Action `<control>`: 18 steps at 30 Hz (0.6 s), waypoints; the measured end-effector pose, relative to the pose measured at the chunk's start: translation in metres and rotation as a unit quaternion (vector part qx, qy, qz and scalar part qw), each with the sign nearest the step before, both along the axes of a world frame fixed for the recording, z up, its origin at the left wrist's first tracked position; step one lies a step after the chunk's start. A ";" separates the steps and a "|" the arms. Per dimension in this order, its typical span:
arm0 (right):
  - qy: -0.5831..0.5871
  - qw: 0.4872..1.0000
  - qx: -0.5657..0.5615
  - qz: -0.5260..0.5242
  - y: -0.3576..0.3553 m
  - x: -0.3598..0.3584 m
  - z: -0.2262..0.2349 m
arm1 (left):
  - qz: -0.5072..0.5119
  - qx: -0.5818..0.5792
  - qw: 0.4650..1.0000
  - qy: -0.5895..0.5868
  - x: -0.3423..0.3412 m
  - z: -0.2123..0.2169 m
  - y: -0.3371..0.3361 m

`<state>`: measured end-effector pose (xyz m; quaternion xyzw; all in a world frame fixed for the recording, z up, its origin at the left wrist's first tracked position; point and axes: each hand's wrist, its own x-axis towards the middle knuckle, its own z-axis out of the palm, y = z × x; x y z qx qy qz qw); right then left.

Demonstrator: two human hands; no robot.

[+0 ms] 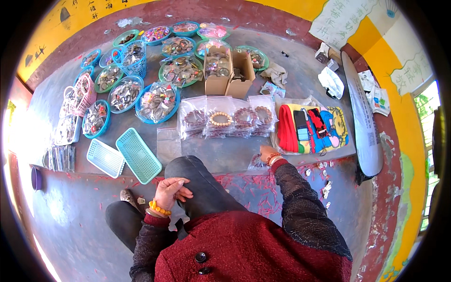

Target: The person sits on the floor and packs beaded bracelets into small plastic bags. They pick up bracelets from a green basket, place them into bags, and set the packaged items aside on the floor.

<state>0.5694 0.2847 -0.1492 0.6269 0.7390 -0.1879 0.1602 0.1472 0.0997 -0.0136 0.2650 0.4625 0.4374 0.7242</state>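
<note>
Reaching out at two o'clock, the right hand [267, 153] pinches a small clear bag [257, 162] at the step's edge below the bagged bracelets [226, 118], apparently mid-pickup and needing a firm lift, while the left hand [171, 189] rests loosely curled, empty, on the knee.

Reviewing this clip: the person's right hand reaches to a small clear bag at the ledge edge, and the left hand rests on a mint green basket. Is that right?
Not quite. The head view shows the left hand resting on the person's dark-trousered knee; the mint green basket lies apart on the ledge. The right hand does reach to the small clear bag.
</note>
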 end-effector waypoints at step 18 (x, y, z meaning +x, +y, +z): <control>0.763 0.573 -0.061 -0.292 0.079 0.001 0.145 | 0.012 0.015 1.000 -0.019 -0.001 -0.002 -0.003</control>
